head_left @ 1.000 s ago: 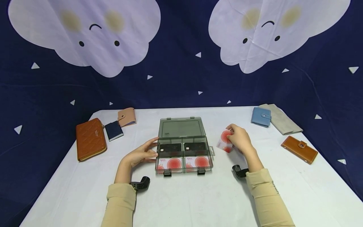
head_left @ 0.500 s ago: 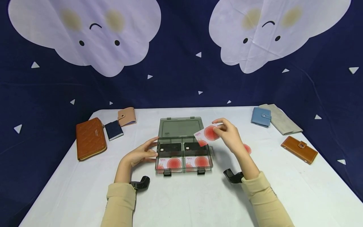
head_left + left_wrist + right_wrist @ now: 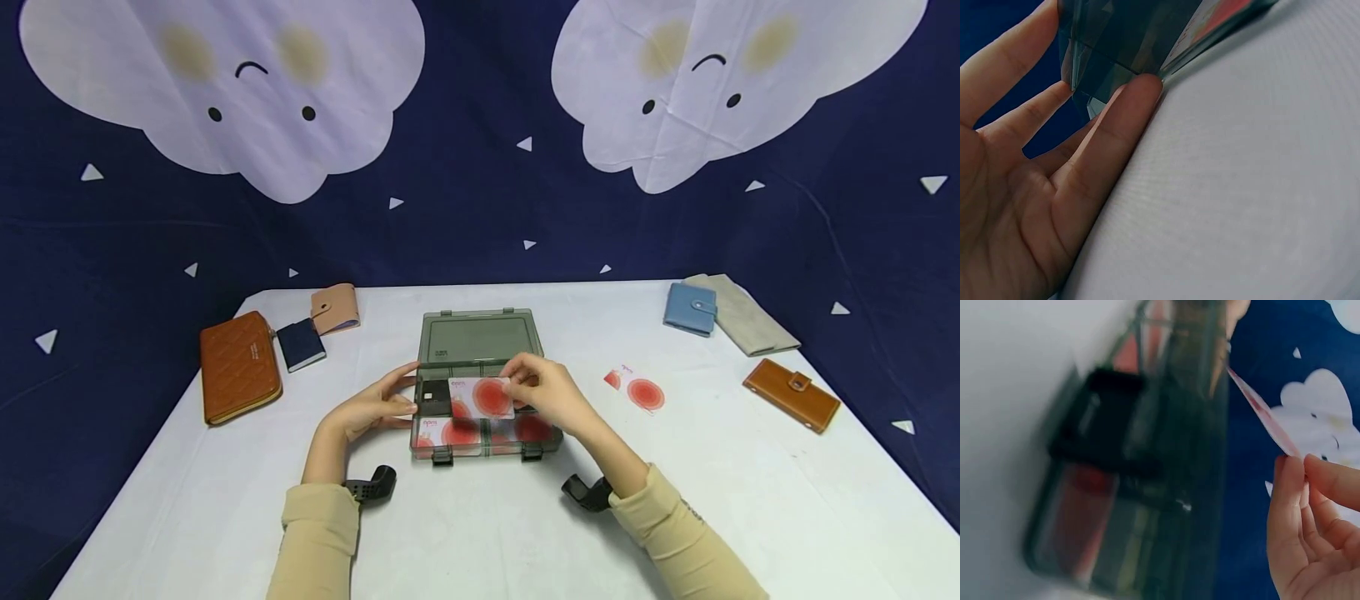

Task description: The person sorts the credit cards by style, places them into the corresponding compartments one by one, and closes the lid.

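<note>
A translucent green plastic box stands on the table with its lid folded back. Black cards lie in its rear compartments, and white cards with red circles in its front ones. Straight fingers of my left hand touch the box's left side; the left wrist view shows them against its wall. Over the box, my right hand pinches a white and red card by its right edge. In the right wrist view the pinched card appears edge-on, above the blurred box.
Another red and white card lies on the table to the right. A blue wallet, grey cloth and brown wallet lie farther right. At left are a quilted brown wallet, navy holder and tan wallet.
My right hand has lifted one card off the table at the right and carried it left over the box. Another card there is now uncovered. My left hand has stayed at the box.
</note>
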`<action>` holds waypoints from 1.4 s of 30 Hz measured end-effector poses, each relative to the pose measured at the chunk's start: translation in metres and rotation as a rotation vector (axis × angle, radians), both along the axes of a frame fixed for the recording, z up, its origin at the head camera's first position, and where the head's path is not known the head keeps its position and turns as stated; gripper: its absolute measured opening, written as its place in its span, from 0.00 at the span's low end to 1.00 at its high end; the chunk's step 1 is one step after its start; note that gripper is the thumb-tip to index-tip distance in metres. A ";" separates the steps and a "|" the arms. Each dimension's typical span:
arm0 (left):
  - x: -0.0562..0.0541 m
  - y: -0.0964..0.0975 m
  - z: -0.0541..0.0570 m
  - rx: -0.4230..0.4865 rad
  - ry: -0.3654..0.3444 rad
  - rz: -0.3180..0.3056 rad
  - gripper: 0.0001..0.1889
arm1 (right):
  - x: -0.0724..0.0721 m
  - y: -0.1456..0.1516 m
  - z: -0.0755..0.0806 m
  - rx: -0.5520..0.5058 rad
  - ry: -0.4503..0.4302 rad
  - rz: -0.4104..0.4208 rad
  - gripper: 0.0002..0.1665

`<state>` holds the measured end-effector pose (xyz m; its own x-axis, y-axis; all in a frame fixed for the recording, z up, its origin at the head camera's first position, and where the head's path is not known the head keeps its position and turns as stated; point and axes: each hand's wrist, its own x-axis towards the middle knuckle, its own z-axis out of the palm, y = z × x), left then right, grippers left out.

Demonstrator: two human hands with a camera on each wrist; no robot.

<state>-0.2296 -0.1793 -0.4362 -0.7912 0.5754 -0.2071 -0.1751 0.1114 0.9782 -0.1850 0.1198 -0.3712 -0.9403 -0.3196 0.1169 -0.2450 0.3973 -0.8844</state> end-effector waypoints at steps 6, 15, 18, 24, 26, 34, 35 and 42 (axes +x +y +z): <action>0.000 0.000 0.000 -0.007 0.006 0.000 0.44 | 0.005 -0.012 -0.011 0.115 0.031 0.062 0.07; 0.000 0.001 0.000 -0.002 0.005 0.003 0.44 | 0.009 -0.018 -0.018 0.388 0.092 0.215 0.13; 0.000 0.001 0.000 -0.004 0.005 0.005 0.43 | 0.009 -0.019 -0.017 0.438 0.084 0.276 0.17; 0.000 0.001 0.000 -0.007 0.010 0.003 0.44 | 0.009 -0.018 -0.016 0.496 0.074 0.325 0.20; -0.001 0.001 0.000 -0.010 0.011 0.003 0.44 | 0.008 -0.016 -0.015 0.490 0.067 0.330 0.20; -0.001 -0.003 -0.002 -0.026 0.010 0.007 0.43 | 0.001 0.022 -0.005 0.415 0.093 0.215 0.19; -0.001 -0.003 -0.002 -0.027 0.009 0.009 0.43 | 0.000 0.030 -0.005 0.406 0.103 0.187 0.18; 0.000 0.000 0.000 -0.022 0.001 0.013 0.44 | -0.012 0.090 -0.012 0.393 0.101 -0.021 0.16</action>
